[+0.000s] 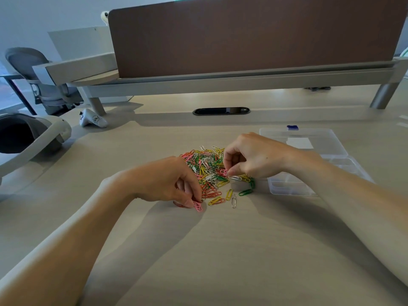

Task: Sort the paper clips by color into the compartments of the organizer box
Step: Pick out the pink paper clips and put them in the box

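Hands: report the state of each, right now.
Left hand: closed, pinching pink clips at the near edge of the pile.
Right hand: closed, pinching one pink clip over the pile.

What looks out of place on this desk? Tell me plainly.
Nothing damaged. The paper clips lie in one mixed-color heap on the desk, not in the organizer box, whose visible compartments look empty. A few strays lie apart at the heap's near edge: a green clip, a white clip.
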`<state>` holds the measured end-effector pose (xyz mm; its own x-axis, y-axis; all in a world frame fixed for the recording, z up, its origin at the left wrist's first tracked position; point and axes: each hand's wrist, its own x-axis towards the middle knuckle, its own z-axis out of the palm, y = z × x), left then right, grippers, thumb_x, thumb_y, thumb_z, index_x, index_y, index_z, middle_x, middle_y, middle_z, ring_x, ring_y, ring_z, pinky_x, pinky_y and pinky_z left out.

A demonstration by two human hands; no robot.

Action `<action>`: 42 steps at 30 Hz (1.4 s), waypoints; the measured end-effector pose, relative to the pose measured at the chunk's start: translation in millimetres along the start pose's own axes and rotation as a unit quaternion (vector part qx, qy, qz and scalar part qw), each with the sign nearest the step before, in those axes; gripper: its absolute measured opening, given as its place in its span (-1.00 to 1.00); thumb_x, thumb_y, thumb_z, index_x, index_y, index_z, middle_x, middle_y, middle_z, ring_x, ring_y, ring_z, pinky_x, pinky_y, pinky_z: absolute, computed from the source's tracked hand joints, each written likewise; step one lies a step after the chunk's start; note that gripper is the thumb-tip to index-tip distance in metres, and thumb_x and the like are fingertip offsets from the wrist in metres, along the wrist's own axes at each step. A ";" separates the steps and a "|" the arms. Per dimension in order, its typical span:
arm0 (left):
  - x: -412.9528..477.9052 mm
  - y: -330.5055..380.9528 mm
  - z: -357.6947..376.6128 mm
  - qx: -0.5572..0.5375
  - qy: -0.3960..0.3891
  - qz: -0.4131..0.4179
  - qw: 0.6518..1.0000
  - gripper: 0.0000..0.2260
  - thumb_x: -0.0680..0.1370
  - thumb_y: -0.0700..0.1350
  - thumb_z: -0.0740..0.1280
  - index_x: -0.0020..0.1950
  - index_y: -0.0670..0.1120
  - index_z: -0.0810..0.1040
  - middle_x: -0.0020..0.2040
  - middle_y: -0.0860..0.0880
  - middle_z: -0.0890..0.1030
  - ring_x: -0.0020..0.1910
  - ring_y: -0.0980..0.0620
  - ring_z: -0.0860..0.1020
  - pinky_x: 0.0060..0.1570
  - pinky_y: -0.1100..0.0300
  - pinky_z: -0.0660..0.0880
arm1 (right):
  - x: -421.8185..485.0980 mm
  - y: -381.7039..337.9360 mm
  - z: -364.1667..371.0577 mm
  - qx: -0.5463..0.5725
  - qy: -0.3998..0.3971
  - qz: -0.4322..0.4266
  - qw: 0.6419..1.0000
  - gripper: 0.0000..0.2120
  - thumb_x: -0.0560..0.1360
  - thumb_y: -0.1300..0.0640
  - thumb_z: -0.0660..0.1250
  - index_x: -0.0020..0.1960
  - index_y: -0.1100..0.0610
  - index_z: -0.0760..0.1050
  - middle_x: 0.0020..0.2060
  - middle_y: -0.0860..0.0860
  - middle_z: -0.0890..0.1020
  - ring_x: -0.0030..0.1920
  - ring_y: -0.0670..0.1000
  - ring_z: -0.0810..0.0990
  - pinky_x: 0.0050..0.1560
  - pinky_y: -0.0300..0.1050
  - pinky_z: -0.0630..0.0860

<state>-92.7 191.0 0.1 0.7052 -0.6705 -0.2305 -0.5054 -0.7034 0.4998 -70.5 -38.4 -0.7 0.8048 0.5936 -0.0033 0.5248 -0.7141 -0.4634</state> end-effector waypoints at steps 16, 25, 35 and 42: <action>6.2 10.8 9.5 0.097 -0.030 -0.011 0.995 -0.93 0.48 0.02 0.43 -0.15 0.05 0.60 -0.15 0.10 0.56 -0.25 0.18 0.45 -0.26 0.40 0.37 | -3.0 5.5 -6.3 0.004 0.019 -0.007 1.000 -0.87 0.46 0.16 0.46 -0.21 -0.02 0.57 -0.30 -0.13 0.62 -0.31 -0.20 0.54 -0.20 -0.21 0.54; 11.4 19.0 9.5 0.093 -0.024 -0.021 0.995 -0.98 0.48 -0.10 0.45 -0.11 0.01 0.64 -0.22 0.06 0.63 -0.31 0.20 0.50 -0.30 0.46 0.37 | -4.9 9.5 -10.5 0.006 0.028 -0.001 1.000 -0.97 0.47 0.17 0.45 -0.15 0.08 0.63 -0.26 -0.07 0.65 -0.23 -0.12 0.59 -0.08 -0.05 0.59; 15.6 16.8 -0.3 0.074 -0.024 -0.016 0.997 -0.91 0.52 -0.13 0.39 -0.18 0.01 0.56 -0.25 0.02 0.61 -0.30 0.12 0.51 -0.30 0.32 0.42 | -10.0 17.0 -23.9 0.030 0.035 0.015 0.999 -0.93 0.48 0.14 0.45 -0.18 0.05 0.60 -0.28 -0.05 0.65 -0.28 -0.14 0.59 -0.16 -0.14 0.57; 32.2 20.0 -17.6 -0.031 0.054 -0.010 0.998 -0.92 0.48 -0.23 0.43 -0.17 -0.07 0.62 -0.24 0.02 0.66 -0.23 0.11 0.61 -0.17 0.28 0.54 | -21.7 31.1 -43.8 0.061 0.025 0.060 0.996 -0.93 0.49 0.19 0.43 -0.17 0.14 0.60 -0.30 0.05 0.64 -0.34 -0.12 0.56 -0.31 -0.25 0.52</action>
<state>-71.4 159.5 17.4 0.7663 -0.6243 -0.1515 -0.4606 -0.6983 0.5479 -59.5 -89.8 23.7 0.8744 0.4848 -0.0218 0.3889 -0.7270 -0.5659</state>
